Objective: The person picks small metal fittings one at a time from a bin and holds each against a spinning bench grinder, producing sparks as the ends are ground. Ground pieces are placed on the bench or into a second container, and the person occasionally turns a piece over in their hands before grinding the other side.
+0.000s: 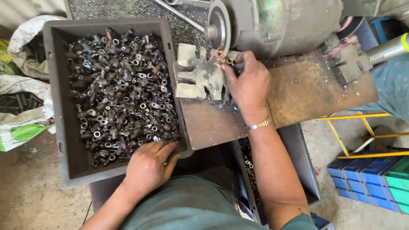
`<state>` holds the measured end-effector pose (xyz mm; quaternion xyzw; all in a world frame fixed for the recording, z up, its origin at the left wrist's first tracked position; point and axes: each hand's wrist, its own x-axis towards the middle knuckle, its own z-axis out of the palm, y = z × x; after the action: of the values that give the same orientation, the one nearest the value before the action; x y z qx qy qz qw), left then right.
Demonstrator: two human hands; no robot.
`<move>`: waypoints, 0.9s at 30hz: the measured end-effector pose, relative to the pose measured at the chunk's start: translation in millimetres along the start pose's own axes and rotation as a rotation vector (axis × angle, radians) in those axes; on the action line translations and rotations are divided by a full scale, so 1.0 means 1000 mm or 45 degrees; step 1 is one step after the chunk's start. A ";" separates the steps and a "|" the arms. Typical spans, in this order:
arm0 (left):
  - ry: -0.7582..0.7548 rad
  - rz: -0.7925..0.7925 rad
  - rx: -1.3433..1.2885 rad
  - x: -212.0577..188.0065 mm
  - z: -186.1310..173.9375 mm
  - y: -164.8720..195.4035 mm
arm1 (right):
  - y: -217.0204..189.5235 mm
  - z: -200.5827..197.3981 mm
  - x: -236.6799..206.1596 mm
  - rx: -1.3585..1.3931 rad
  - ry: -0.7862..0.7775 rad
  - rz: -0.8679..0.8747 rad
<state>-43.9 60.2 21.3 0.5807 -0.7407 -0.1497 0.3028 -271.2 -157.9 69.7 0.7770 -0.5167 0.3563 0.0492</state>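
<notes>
Big green-grey grinder [281, 23] across the top, wheel [219, 27] spinning edge-on at its left end. Below that, a rusty steel plate [306, 89] as the bench, with a chunky notched rest [198, 79] bolted on right under the wheel.

Left of the plate, a grey bin [57, 106] packed full of small dark metal parts [121, 89], mostly little tubes and ring-ended bits, all jumbled. Second bin [304, 166] lower down under the plate edge, a strip of the same kind of parts showing inside.

White sacks [23, 85] crumpled at far left, one open on more dark pieces. Blue crates [370, 179] bottom right, yellow frame [353, 130] just above them. Somebody else's blue sleeve at the right edge, next to a silver tube [385, 50].

Right hand [247, 83] up on the rest, fingers bunched tight, pinching a small part [230, 61] against the wheel face. A few orange sparks right at the contact. Part mostly hidden by the fingertips, so can't make out its shape. Metal bracelet [259, 125] on that wrist.

Left hand [149, 166] down at the near-right corner of the full bin, palm down, fingers loosely curled over the pile and the rim. Can't tell if anything is actually gripped under there.
</notes>
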 end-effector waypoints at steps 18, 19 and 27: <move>-0.117 -0.076 0.215 0.027 -0.012 -0.039 | -0.013 -0.011 -0.001 0.155 0.024 -0.553; -0.025 -0.038 0.301 0.037 -0.016 -0.048 | -0.016 -0.020 -0.008 0.151 0.075 -0.630; -0.349 0.070 0.855 0.065 -0.027 -0.093 | -0.009 -0.037 -0.035 0.185 0.166 -0.579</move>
<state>35.5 -24.3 6.6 0.6021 -0.7977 0.0336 -0.0030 -290.1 -110.6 79.0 0.8501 -0.2974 0.4216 0.1054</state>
